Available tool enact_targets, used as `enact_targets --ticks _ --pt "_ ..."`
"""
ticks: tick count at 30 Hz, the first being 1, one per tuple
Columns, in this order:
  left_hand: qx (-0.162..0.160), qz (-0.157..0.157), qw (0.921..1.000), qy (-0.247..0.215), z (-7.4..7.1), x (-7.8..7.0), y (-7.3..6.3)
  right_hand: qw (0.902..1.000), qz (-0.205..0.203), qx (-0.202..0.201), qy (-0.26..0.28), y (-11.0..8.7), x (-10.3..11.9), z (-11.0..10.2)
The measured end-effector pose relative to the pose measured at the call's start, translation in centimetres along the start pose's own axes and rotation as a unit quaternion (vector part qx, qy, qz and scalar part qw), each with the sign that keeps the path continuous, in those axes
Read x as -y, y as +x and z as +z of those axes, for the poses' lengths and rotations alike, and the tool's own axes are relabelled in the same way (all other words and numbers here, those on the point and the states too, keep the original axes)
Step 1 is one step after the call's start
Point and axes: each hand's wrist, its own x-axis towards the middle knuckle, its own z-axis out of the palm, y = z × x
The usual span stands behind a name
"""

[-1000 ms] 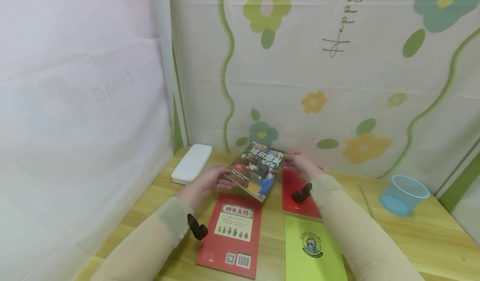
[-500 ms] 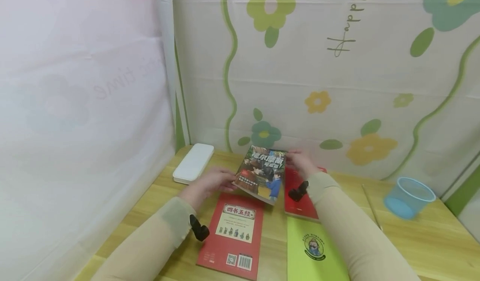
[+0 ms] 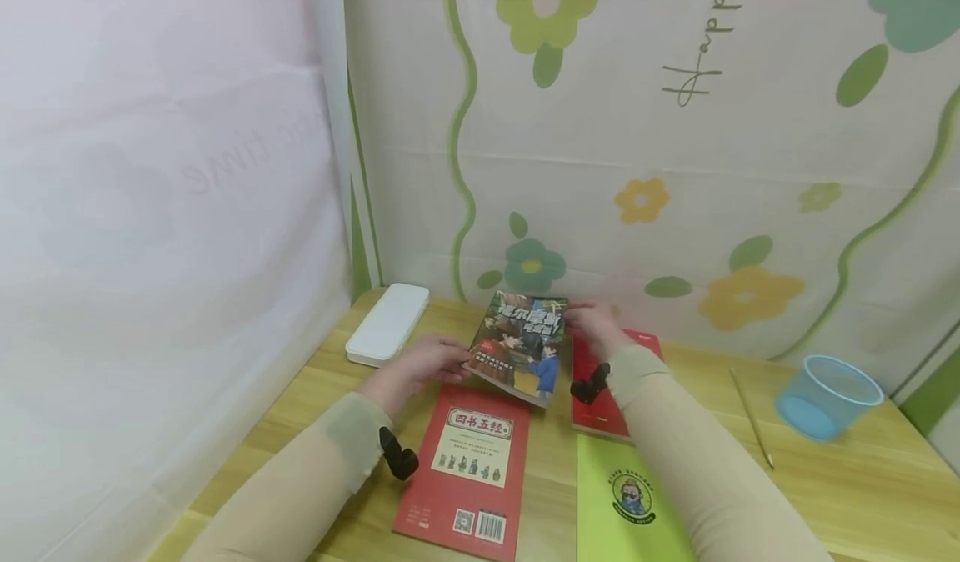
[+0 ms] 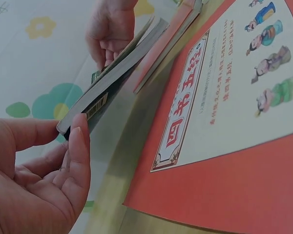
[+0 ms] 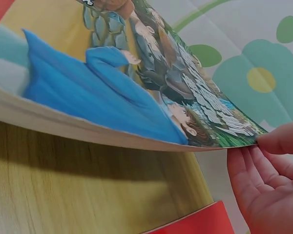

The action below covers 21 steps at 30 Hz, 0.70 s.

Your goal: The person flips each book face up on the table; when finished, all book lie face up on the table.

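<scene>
Suspending the picture book (image 3: 517, 347) above the bench (image 3: 847, 499), the left hand (image 3: 435, 358) and right hand (image 3: 592, 322) are sharing its load at diagonally opposite corners, presumably to steady its tilt. The left grip is pinching the near left corner; the right grip is pinching at the far right corner, thumb above and fingers beneath. Both are leaving most of the cover exposed and facing up. Nearer the person, a red book (image 3: 468, 474) is lying flat, barcode up. Rightward, a second red book (image 3: 604, 414) and a yellow-green book (image 3: 628, 504) are forming a column, apparently for tidy spacing.
</scene>
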Motion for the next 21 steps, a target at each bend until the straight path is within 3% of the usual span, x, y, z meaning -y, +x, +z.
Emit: enact_targets --ticks 11,21 --pt "-0.010 -0.027 0.9993 -0.025 -0.2 0.6 1.3 0.9993 -0.022 0.029 -0.008 0.9 -0.6 1.0" --pt "-0.026 -0.035 0.9988 -0.023 -0.2 0.9 2.0 0.9985 -0.045 0.030 -0.002 1.9 -1.6 1.4"
